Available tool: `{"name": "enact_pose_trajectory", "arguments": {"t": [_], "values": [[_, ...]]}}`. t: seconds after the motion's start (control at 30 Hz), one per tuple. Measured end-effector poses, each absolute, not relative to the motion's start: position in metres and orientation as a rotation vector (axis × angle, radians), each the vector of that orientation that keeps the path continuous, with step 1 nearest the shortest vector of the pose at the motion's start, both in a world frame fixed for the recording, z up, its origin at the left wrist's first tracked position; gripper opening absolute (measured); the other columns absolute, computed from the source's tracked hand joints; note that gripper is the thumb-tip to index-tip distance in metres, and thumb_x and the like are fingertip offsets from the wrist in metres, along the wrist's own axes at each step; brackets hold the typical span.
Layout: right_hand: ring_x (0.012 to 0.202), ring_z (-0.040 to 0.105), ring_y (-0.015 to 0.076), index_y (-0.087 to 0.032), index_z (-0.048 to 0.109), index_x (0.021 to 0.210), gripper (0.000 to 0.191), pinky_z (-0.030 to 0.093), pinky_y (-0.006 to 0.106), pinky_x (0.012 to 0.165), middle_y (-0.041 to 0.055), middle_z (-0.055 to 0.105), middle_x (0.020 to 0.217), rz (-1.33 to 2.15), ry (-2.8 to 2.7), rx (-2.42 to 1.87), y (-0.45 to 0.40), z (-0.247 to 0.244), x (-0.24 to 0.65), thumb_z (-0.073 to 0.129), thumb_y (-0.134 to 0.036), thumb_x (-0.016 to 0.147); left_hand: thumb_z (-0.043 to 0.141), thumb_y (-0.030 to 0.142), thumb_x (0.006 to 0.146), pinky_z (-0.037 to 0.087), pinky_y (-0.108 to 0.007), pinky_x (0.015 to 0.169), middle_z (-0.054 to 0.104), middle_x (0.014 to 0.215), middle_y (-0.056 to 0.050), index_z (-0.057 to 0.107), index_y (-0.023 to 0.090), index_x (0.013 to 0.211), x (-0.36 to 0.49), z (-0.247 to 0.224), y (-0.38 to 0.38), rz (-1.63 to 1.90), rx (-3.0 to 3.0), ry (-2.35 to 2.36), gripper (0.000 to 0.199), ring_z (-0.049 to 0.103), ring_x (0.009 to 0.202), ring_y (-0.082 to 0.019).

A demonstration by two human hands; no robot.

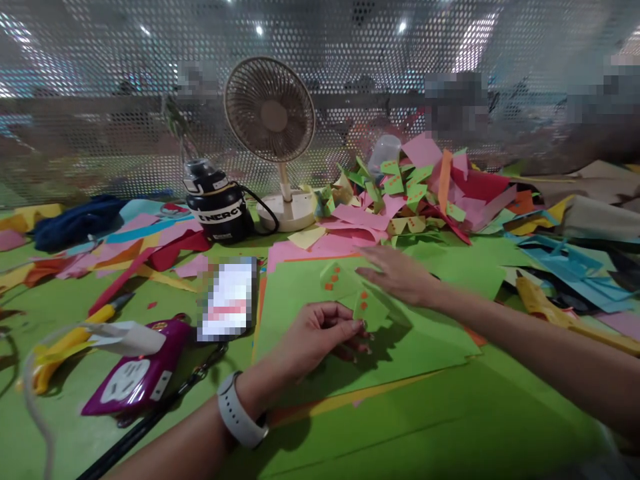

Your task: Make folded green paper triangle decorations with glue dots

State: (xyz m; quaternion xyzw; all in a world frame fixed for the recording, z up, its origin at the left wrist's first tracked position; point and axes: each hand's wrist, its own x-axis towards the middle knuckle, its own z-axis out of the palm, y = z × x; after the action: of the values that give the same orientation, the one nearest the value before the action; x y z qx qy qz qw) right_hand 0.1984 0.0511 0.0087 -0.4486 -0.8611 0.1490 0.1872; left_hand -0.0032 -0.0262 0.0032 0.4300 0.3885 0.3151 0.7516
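My left hand point(323, 330), wearing a white watch point(241, 410) on its wrist, pinches a small folded green paper piece point(373, 310) with orange marks on it. My right hand point(400, 275) is open just beyond it, fingers stretched out and slightly blurred; whether they touch the paper I cannot tell. Another green part with orange marks point(334, 279) shows between the hands; I cannot tell if it belongs to the same piece. Under both hands lies a stack of green sheets point(295, 283), with orange, yellow and pink edges showing.
A fan point(274, 115) and a black bottle point(217, 207) stand at the back. Right of them are heaped paper scraps point(360, 223) and marked green pieces. On the left lie a phone point(227, 300), a purple case point(140, 373), a yellow-handled tool point(75, 340) and a cable point(37, 413).
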Motion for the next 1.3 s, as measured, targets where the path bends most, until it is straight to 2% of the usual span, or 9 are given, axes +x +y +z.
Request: {"name": "enact_pose_trajectory", "arguments": {"t": [0.07, 0.13, 0.3, 0.5, 0.6, 0.7, 0.97, 1.17, 1.3], "values": [[0.139, 0.034, 0.0320, -0.008, 0.044, 0.142, 0.060, 0.028, 0.051, 0.114, 0.0185, 0.039, 0.150, 0.267, -2.626, -1.299, 0.056, -0.004, 0.197, 0.048, -0.040, 0.091, 0.083, 0.038, 0.067, 0.052, -0.019, 0.054, 0.075, 0.074, -0.004, 0.062, 0.014, 0.073, -0.002, 0.005, -0.028, 0.674, 0.931, 0.835, 0.032, 0.070, 0.062, -0.012], [0.142, 0.028, 0.0318, -0.007, 0.039, 0.145, 0.065, 0.024, 0.050, 0.117, 0.0187, 0.032, 0.153, 0.237, -2.757, -1.337, 0.055, -0.015, 0.196, 0.051, -0.036, 0.089, 0.082, 0.038, 0.067, 0.053, -0.020, 0.055, 0.075, 0.073, -0.005, 0.061, 0.014, 0.071, -0.002, 0.008, -0.031, 0.636, 0.928, 0.815, 0.032, 0.070, 0.063, -0.013], [0.142, 0.027, 0.0335, -0.012, 0.036, 0.148, 0.079, 0.023, 0.051, 0.117, 0.0162, 0.029, 0.155, 0.275, -2.812, -1.303, 0.040, -0.026, 0.200, 0.060, -0.047, 0.081, 0.079, 0.038, 0.073, 0.054, -0.021, 0.061, 0.074, 0.070, -0.003, 0.063, 0.014, 0.071, -0.001, 0.016, -0.038, 0.558, 0.967, 0.750, 0.029, 0.070, 0.064, -0.012], [0.138, 0.037, 0.0321, -0.010, 0.043, 0.144, 0.062, 0.028, 0.052, 0.114, 0.0178, 0.040, 0.149, 0.211, -2.667, -1.403, 0.044, -0.014, 0.197, 0.042, -0.046, 0.094, 0.078, 0.036, 0.073, 0.052, -0.019, 0.062, 0.070, 0.066, -0.001, 0.064, 0.013, 0.068, 0.002, 0.011, -0.039, 0.536, 0.982, 0.779, 0.027, 0.068, 0.062, -0.010], [0.144, 0.024, 0.0323, -0.012, 0.045, 0.142, 0.064, 0.020, 0.055, 0.116, 0.0166, 0.035, 0.153, 0.052, -2.597, -1.462, 0.065, -0.007, 0.194, 0.033, -0.054, 0.096, 0.079, 0.037, 0.070, 0.051, -0.018, 0.059, 0.068, 0.062, 0.001, 0.063, 0.014, 0.066, 0.005, 0.003, -0.038, 0.534, 0.976, 0.785, 0.029, 0.066, 0.059, -0.009], [0.146, 0.012, 0.0342, -0.015, 0.048, 0.141, 0.066, 0.012, 0.057, 0.116, 0.0150, 0.028, 0.156, -0.052, -2.601, -1.515, 0.078, -0.009, 0.193, 0.034, -0.060, 0.094, 0.081, 0.039, 0.068, 0.052, -0.021, 0.061, 0.070, 0.066, -0.001, 0.063, 0.013, 0.066, 0.006, -0.001, -0.037, 0.542, 0.944, 0.787, 0.031, 0.067, 0.060, -0.010], [0.146, 0.009, 0.0361, -0.028, 0.041, 0.145, 0.055, 0.005, 0.063, 0.114, 0.0088, 0.017, 0.160, 0.079, -2.804, -1.252, 0.081, -0.011, 0.182, 0.044, -0.046, 0.094, 0.081, 0.039, 0.069, 0.056, -0.024, 0.066, 0.072, 0.071, -0.005, 0.066, 0.012, 0.071, 0.005, 0.002, -0.036, 0.583, 0.892, 0.752, 0.031, 0.068, 0.063, -0.011], [0.147, 0.009, 0.0339, -0.034, 0.035, 0.147, 0.059, 0.007, 0.058, 0.116, 0.0028, 0.015, 0.161, 0.023, -2.855, -1.231, 0.116, -0.024, 0.154, 0.047, -0.051, 0.092, 0.080, 0.038, 0.070, 0.056, -0.024, 0.065, 0.072, 0.071, -0.005, 0.065, 0.012, 0.071, 0.005, -0.001, -0.036, 0.615, 0.890, 0.723, 0.030, 0.068, 0.062, -0.011], [0.147, 0.010, 0.0335, -0.032, 0.040, 0.145, 0.058, 0.005, 0.059, 0.116, 0.0053, 0.021, 0.159, -0.007, -2.880, -1.233, 0.122, -0.025, 0.148, 0.044, -0.056, 0.093, 0.082, 0.038, 0.068, 0.055, -0.024, 0.063, 0.071, 0.069, -0.004, 0.064, 0.012, 0.069, 0.005, -0.003, -0.034, 0.615, 0.870, 0.736, 0.031, 0.067, 0.061, -0.011]]}}
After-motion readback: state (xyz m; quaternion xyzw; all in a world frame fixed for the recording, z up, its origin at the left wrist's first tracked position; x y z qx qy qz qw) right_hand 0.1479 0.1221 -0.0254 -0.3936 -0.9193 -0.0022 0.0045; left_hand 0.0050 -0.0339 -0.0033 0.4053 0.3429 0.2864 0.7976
